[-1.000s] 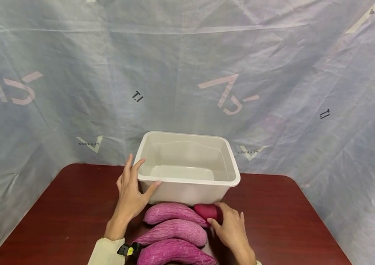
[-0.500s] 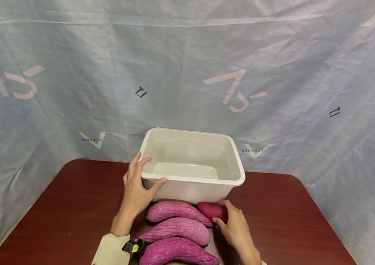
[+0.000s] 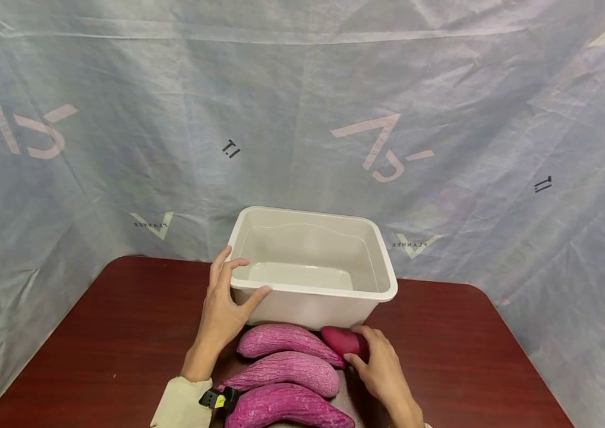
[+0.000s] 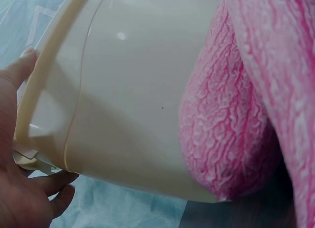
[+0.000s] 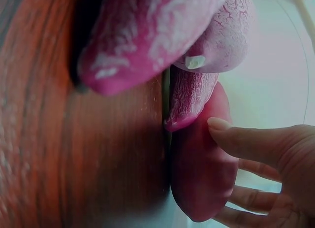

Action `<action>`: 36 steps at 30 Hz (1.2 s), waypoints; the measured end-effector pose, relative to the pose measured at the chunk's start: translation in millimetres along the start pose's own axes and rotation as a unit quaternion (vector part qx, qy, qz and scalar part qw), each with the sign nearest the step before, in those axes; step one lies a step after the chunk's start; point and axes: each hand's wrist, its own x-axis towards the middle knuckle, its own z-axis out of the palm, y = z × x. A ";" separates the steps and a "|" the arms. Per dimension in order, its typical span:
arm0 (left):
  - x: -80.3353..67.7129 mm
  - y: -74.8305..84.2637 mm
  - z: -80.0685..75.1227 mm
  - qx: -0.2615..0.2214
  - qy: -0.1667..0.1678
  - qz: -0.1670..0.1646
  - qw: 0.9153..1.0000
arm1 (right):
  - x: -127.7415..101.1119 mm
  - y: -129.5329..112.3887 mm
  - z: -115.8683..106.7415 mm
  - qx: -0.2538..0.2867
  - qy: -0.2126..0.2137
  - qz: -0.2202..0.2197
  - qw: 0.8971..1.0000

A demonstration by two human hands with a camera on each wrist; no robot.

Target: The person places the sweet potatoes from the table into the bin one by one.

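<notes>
We see the left hand (image 3: 223, 309) holding the near left corner of a cream plastic tub (image 3: 313, 309): its thumb lies along the front wall just under the rim, and its fingers (image 3: 230, 264) curl over the rim at the corner. In the left wrist view the tub (image 4: 133, 90) fills most of the picture, with the hand (image 4: 19, 188) wrapped round its edge and a pink ridged sweet potato (image 4: 231, 134) lying against its wall.

The tub stands on a dark red tabletop (image 3: 94, 345), towards the back, and we see nothing in it. Just in front of it lie three pink ridged sweet potatoes, side by side, and a smaller, smooth dark red sweet potato (image 3: 342, 340) at their right end, close to the tub's front wall.

The right hand (image 3: 383, 371) rests on that dark red sweet potato. In the right wrist view its thumb (image 5: 246, 139) and loosely spread, bent fingers (image 5: 251, 196) cup the dark red sweet potato (image 5: 202, 174), which lies on the tabletop.
</notes>
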 end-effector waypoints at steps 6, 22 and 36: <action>-0.4 0.1 -0.3 -0.004 -0.004 0.000 1.000 | -0.4 0.5 -0.5 0.003 0.004 -0.003 1.000; -1.7 -2.4 2.4 -0.027 -0.003 0.000 1.000 | -0.8 2.8 -2.6 -0.003 0.010 -0.024 1.000; -3.5 -0.8 2.8 -0.039 0.005 0.001 0.999 | -2.9 -7.5 -17.6 -0.026 0.020 -0.026 0.999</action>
